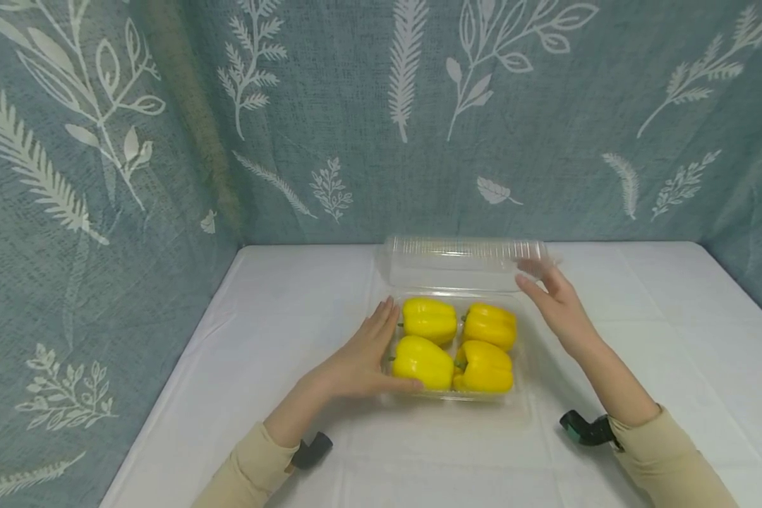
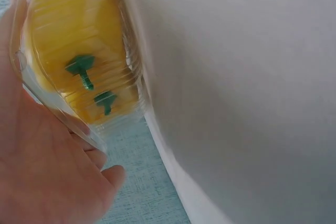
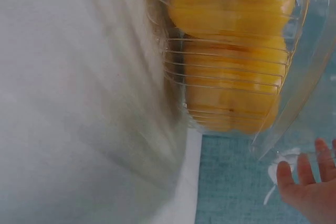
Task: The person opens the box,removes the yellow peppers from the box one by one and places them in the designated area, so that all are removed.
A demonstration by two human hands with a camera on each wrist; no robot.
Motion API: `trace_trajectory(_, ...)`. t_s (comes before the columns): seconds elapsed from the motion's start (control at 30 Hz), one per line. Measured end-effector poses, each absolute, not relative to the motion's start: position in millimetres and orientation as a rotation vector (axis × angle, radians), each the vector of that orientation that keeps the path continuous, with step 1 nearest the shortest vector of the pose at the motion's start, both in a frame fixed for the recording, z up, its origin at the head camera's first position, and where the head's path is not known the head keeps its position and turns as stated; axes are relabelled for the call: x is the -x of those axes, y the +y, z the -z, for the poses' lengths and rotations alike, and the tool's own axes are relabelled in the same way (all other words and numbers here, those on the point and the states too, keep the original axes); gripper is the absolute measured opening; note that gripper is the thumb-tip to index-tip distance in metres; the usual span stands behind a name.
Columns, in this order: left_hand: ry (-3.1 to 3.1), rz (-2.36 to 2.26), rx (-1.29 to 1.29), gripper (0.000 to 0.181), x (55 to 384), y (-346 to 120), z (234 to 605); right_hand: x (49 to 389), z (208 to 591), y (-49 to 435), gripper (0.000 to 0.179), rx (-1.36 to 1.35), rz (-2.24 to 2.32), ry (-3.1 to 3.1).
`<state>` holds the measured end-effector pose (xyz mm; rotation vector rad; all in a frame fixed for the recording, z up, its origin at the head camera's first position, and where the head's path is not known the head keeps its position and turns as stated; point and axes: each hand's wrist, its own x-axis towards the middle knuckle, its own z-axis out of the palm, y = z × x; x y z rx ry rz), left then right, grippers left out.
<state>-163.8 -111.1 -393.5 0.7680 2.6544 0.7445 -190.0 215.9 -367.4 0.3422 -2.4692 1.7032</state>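
A clear plastic clamshell box (image 1: 447, 396) lies with its lid (image 1: 457, 271) raised at the back. Several yellow bell peppers (image 1: 422, 363) fill its base in two rows, their green stems (image 2: 81, 65) pointing left. My left hand (image 1: 358, 363) rests along the box's left side with fingers extended, the thumb lying across the front left corner. At the lid's right end is my right hand (image 1: 561, 307), fingers loosely spread and touching the clear plastic. In the right wrist view, those fingers (image 3: 305, 170) show beside the lid's edge, gripping nothing.
A white cloth (image 1: 292, 296) covers the table, and blue-green curtains (image 1: 355, 106) with white leaf prints hang behind and at the sides. Dark wrist-camera mounts (image 1: 585, 428) stick out at both sleeve cuffs, low over the cloth.
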Motion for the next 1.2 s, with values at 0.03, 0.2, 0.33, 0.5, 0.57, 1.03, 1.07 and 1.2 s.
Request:
trace_trajectory(0.03,2.655,-0.743,-0.763,0.127,162.9,-111.1,393.1,191.8,368.2,215.7,0.049,-0.363,-1.707,-2.460)
trace_trajectory(0.2,2.656,-0.759,-0.744,0.127,158.1,-110.3,391.5,202.6,370.5,214.9,0.051,-0.442,-1.773,-2.407)
trace_trajectory(0.33,2.658,-0.770,-0.727,0.128,154.7,-109.2,392.1,212.7,372.6,213.5,0.054,-0.447,-1.841,-2.372)
trace_trajectory(0.5,2.655,-0.777,-0.705,0.128,152.4,-107.9,393.5,224.8,374.9,211.5,0.055,-0.398,-1.917,-2.364)
trace_trajectory(0.57,2.656,-0.780,-0.700,0.128,152.3,-107.5,393.8,228.9,375.3,211.1,0.055,-0.383,-1.927,-2.379)
trace_trajectory(1.03,2.660,-0.791,-0.690,0.127,151.0,-106.4,392.3,245.0,385.7,216.5,0.062,-0.157,-2.130,-2.498)
trace_trajectory(1.07,2.659,-0.794,-0.688,0.128,150.8,-106.5,392.3,245.4,387.0,216.7,0.063,-0.138,-2.127,-2.515)
trace_trajectory(1.2,2.660,-0.793,-0.681,0.128,150.0,-107.0,392.4,245.9,391.0,216.8,0.064,-0.078,-2.134,-2.555)
